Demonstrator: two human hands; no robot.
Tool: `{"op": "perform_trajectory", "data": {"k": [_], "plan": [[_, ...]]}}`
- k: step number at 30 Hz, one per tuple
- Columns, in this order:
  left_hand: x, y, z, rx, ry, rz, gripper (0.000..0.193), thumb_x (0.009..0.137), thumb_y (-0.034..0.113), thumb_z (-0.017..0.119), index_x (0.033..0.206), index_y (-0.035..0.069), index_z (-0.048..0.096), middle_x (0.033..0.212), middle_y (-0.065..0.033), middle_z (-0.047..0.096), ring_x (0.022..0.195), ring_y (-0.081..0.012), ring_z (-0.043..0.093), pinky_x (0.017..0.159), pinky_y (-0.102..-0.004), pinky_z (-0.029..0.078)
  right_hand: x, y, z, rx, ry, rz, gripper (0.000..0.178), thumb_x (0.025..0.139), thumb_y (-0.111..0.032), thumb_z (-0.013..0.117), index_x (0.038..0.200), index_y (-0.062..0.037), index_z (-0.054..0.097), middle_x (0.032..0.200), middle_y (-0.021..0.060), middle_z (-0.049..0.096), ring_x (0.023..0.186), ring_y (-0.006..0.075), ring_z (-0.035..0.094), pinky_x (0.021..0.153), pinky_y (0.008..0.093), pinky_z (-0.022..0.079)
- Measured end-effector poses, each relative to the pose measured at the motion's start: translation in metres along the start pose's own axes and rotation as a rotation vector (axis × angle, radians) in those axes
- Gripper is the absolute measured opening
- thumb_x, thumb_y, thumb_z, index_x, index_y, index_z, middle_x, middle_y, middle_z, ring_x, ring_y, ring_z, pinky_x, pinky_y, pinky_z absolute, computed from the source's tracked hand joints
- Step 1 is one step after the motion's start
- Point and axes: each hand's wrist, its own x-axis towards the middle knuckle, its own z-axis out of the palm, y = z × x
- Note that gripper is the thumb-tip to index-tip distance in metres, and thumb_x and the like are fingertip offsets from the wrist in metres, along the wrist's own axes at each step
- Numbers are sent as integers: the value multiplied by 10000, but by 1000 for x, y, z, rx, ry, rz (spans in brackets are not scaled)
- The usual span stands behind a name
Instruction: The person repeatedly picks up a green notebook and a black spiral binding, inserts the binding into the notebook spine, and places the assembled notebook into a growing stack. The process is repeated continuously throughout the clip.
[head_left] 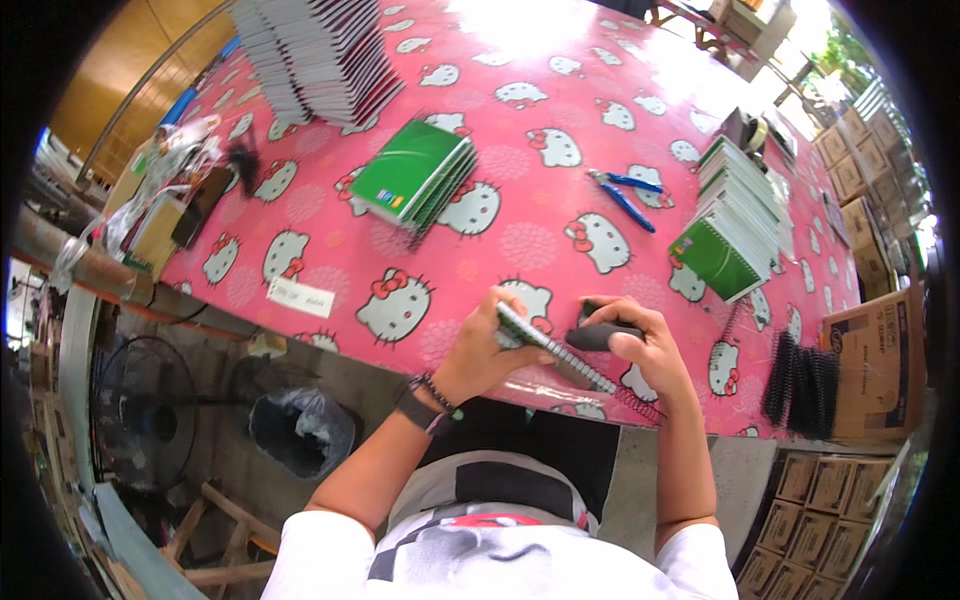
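Note:
My left hand [480, 350] grips a spiral notebook [545, 345] on edge near the table's front edge. A spiral coil [625, 395] sticks out past the notebook's lower right end. My right hand [645, 345] is closed around a dark rounded object [600, 336] just right of the notebook; its exact kind I cannot make out. Beyond my hands lie cutting pliers [628, 198] with blue handles, their jaws apart. A short pile of green notebooks [415, 172] sits to the left of them, and a leaning row of green notebooks [725, 250] to the right.
A tall stack of notebooks [315, 60] rises at the far left of the pink patterned table [520, 250]. Black coils [802, 388] lie beside a cardboard box [872, 370] at the right edge. A paper slip [301, 298] lies front left; a lined bin [302, 432] stands below.

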Motion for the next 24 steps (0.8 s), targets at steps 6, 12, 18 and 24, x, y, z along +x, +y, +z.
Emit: {"op": "perform_trajectory", "data": {"k": [6, 12, 18, 24], "plan": [[-2, -1, 0, 2, -8, -43, 570, 671, 223, 870, 1003, 69, 432, 865, -64, 565, 785, -163, 577, 699, -311, 480, 5, -16, -1, -116, 45, 4, 642, 694, -575, 676, 961, 9, 682, 1170, 197, 615, 1094, 273, 576, 946, 392, 418], [-3, -3, 1, 27, 20, 23, 547, 707, 234, 845, 1017, 65, 427, 851, -76, 562, 802, -184, 581, 709, -322, 476, 5, -6, 17, 29, -103, -51, 612, 699, -535, 668, 978, 10, 657, 1144, 169, 607, 1128, 260, 549, 963, 374, 402], [-1, -3, 0, 150, 21, 89, 546, 731, 221, 825, 1046, 57, 410, 903, -96, 547, 812, -209, 581, 714, -336, 473, 9, -6, 16, 194, -156, -63, 578, 756, -523, 675, 994, 4, 658, 1162, 163, 609, 1165, 256, 533, 995, 377, 385], [0, 10, -1, 147, -16, 56, 543, 743, 231, 815, 1056, 48, 411, 927, -120, 552, 856, -252, 585, 747, -350, 477, 22, -17, 16, 363, -192, -120, 433, 778, -387, 700, 974, -3, 668, 1087, 169, 635, 1095, 239, 536, 941, 360, 398]]}}
